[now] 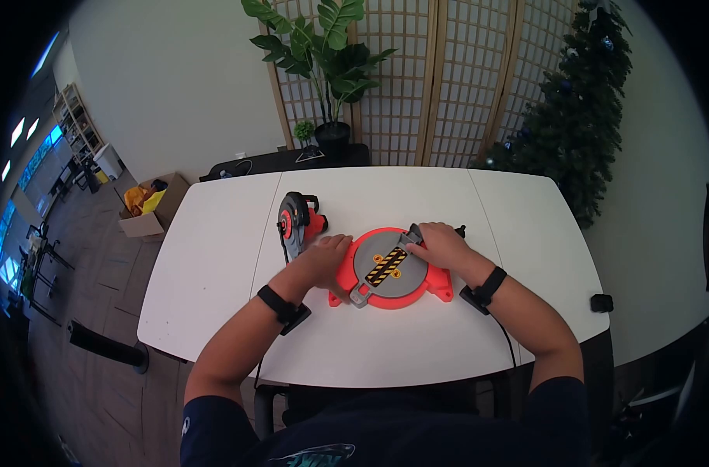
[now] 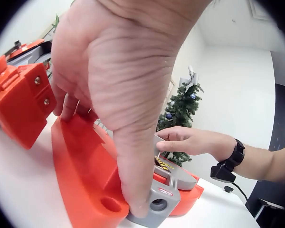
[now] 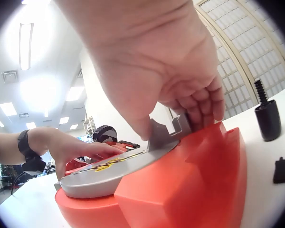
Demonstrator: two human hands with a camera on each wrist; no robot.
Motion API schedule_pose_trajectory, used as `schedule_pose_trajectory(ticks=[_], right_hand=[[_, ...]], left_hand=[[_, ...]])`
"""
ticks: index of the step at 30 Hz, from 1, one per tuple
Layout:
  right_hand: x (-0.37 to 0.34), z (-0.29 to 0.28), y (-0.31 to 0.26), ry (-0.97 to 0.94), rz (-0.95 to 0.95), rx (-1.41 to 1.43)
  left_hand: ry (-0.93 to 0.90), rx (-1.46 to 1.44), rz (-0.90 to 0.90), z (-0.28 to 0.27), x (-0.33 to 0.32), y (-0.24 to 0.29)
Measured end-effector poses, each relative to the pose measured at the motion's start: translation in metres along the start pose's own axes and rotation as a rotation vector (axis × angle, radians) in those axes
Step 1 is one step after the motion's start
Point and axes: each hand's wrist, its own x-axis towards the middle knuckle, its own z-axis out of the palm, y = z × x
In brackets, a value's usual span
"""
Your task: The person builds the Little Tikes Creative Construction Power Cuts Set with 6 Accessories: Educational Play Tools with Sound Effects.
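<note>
folding screen (image 1: 475,86), potted plant (image 1: 340,19) and decorated tree (image 1: 572,117) are standing behind the white table (image 1: 214,311); cardboard box (image 1: 168,210) is sitting on the floor, left. red base (image 1: 442,286) is lying mid-table, bearing a grey disc (image 1: 416,276) with a striped label (image 1: 386,267). left hand (image 1: 323,265) is gripping the base's left side, thumb on the near edge, fingers reaching over the far one, tips partly hidden; in the head view it is covering much of that side. right hand (image 1: 446,247) is holding the far right edge, thumb against the grey bracket (image 3: 166,135), fingers curling behind. toy saw (image 1: 296,222) is standing just beyond the left hand. black knob (image 3: 268,121) with threaded end is standing near the right hand; small black block (image 1: 601,303) is resting by the table's right edge.
</note>
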Motion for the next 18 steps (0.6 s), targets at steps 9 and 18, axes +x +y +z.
schedule_pose_trajectory(ticks=[9,18], right_hand=[[0.0028,-0.0004,0.0004,-0.010,-0.001,-0.011],[0.0063,0.0006,0.0034,-0.034,-0.005,0.043]], left_hand=[[0.027,-0.026,0.029,0.0020,0.0000,-0.0043],[0.024,-0.007,0.023,0.0000,-0.0005,-0.0005]])
